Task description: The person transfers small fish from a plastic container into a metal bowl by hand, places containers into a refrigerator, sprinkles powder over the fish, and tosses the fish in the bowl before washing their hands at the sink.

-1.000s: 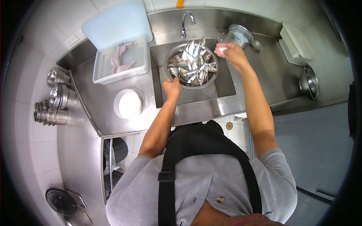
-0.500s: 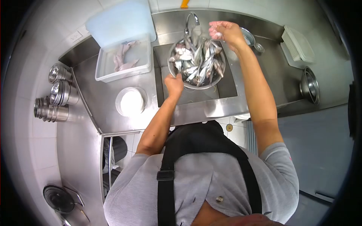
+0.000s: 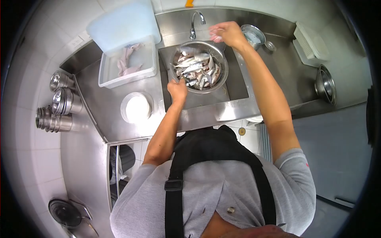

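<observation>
Stainless steel fills the grip of the left hand point(image 3: 177, 90): its fingers are curled tight over the rim of a round mixing bowl point(image 3: 225, 65), on the side toward the left wall of the sink point(image 3: 238, 85). The right hand point(image 3: 229, 35) hangs over the far edge of the sink, toward its right, with the fingers bent and partly spread; they are blurred, and I cannot tell whether anything lies in them. The bowl is within the sink's outline, though whether it rests on the bottom is unclear. Heaped in it are small silvery whole fish point(image 3: 197, 71), some smeared by motion.

Behind the sink stands a curved chrome faucet point(image 3: 192, 33). Just beside the sink's far right corner is a steel pot point(image 3: 249, 27) with pale contents, and next to that, a small metal cup point(image 3: 270, 46). Well to the right of the sink are a white plastic basket point(image 3: 313, 41) and nested steel bowls point(image 3: 326, 87).

Left of the sink, a clear plastic box point(image 3: 127, 79) holds pale pieces of flesh point(image 3: 126, 61); near the sink's front left corner sits a round clear tub point(image 3: 122, 108) of something white.
</observation>
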The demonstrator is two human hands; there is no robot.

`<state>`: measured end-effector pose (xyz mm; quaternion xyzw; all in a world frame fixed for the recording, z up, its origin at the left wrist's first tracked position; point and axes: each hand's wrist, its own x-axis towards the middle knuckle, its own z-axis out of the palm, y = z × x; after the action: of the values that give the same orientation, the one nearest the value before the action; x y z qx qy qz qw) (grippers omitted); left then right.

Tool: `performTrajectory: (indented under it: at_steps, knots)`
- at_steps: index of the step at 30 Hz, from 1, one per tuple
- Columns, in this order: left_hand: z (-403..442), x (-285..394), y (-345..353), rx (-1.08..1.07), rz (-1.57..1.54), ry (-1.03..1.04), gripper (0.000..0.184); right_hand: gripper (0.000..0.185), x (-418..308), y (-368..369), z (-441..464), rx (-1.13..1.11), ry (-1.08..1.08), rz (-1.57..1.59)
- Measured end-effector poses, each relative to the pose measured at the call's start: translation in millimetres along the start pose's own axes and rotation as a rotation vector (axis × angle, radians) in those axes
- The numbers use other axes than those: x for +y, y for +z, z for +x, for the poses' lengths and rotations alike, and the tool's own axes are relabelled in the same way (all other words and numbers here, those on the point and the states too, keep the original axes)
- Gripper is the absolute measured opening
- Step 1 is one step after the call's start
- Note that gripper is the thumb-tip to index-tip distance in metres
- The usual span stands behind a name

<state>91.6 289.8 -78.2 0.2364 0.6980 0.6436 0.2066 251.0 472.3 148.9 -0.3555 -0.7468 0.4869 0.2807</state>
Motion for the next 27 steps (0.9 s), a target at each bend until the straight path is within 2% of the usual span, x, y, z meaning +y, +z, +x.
performTrajectory:
  at_steps: [1,2,5,8,9,12,13,15,16,17,18,19,20,21,23,24,25,26,27]
  knots:
    - [-1,-6,0,-0.014,-0.033,-0.084,0.021,0.021,7,5,5,-0.047,-0.008,-0.128]
    - [1,-5,2,-0.025,-0.072,-0.161,0.022,0.021,4,9,8,0.008,-0.036,-0.088]
    - [-1,-3,3,-0.048,-0.115,-0.157,0.022,0.021,-8,12,19,0.153,-0.157,0.088]
    - [-2,2,3,-0.073,-0.185,-0.177,0.018,0.020,-15,20,19,0.105,-0.162,0.196]
    - [-1,4,4,-0.084,-0.208,-0.184,0.016,0.021,-15,20,14,-0.044,-0.039,0.086]
    - [-6,10,3,-0.078,-0.216,-0.227,0.010,0.024,34,18,30,0.063,0.042,0.482]
    - [-8,5,3,-0.051,-0.179,-0.198,0.007,0.026,59,14,39,0.149,0.135,0.641]
    - [-14,-12,0,-0.015,-0.098,-0.141,0.004,0.023,130,2,45,0.150,0.248,0.752]
    - [-16,-19,-5,-0.017,-0.063,-0.181,0.005,0.021,168,-5,46,0.150,0.307,0.809]
    - [-21,-8,-13,-0.034,0.119,-0.154,0.009,0.018,203,-10,42,0.140,0.370,0.801]
    - [-23,-3,-14,-0.038,0.116,-0.143,0.013,0.016,239,-13,37,0.125,0.435,0.792]
    - [-27,-1,-11,0.023,0.026,-0.182,0.011,0.014,283,-9,36,0.185,0.537,0.751]
    - [-28,4,-12,0.019,0.062,-0.158,0.009,0.013,331,-1,37,0.242,0.635,0.707]
    - [-29,-1,-13,0.044,-0.008,-0.252,0.008,0.014,389,6,39,0.227,0.730,0.600]
    - [-33,4,-11,0.076,0.026,-0.315,0.009,0.019,492,26,41,0.208,0.910,0.399]
    - [-34,-8,-15,0.087,0.042,-0.283,0.009,0.019,533,39,45,0.239,0.948,0.275]
    - [-36,1,-10,0.116,0.066,-0.330,0.009,0.020,571,53,50,0.296,0.959,0.131]
    - [-37,-2,-12,0.134,0.129,-0.340,0.008,0.020,604,68,53,0.379,0.883,-0.100]
    - [-39,4,-12,0.128,0.193,-0.370,0.007,0.021,607,78,58,0.467,0.833,-0.280]
